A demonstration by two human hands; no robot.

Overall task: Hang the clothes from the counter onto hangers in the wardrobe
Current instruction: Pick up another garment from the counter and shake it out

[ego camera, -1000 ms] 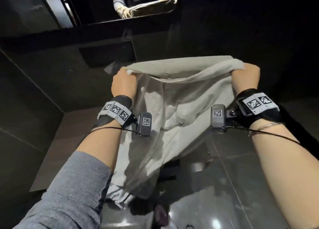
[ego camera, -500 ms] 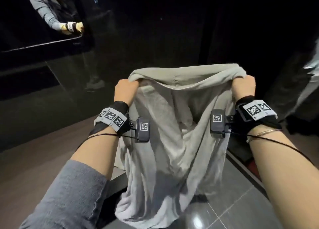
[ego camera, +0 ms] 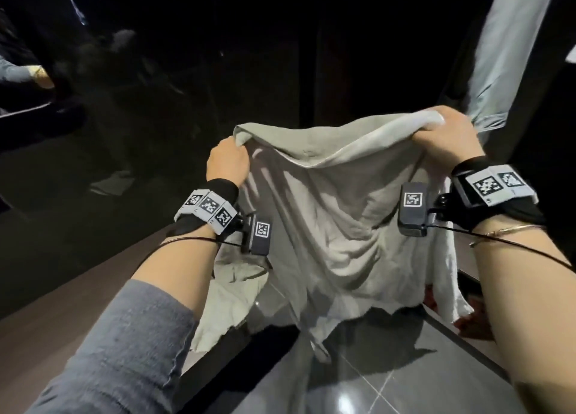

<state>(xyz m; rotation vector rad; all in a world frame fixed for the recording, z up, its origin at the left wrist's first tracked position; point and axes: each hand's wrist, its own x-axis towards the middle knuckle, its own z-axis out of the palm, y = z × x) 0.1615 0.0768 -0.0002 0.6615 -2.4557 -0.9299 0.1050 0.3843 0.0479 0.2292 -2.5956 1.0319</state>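
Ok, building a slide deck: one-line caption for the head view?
Both hands, left hand and right hand, hold a pale grey garment spread open by its top edge.

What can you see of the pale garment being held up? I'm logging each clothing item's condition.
The pale grey-beige garment looks like soft, wrinkled cotton. It hangs spread open in the air over the dark tiled floor, its top edge folded over. The left hand and right hand each grip an upper corner. Its lower edges dangle unevenly. No hanger is in it.
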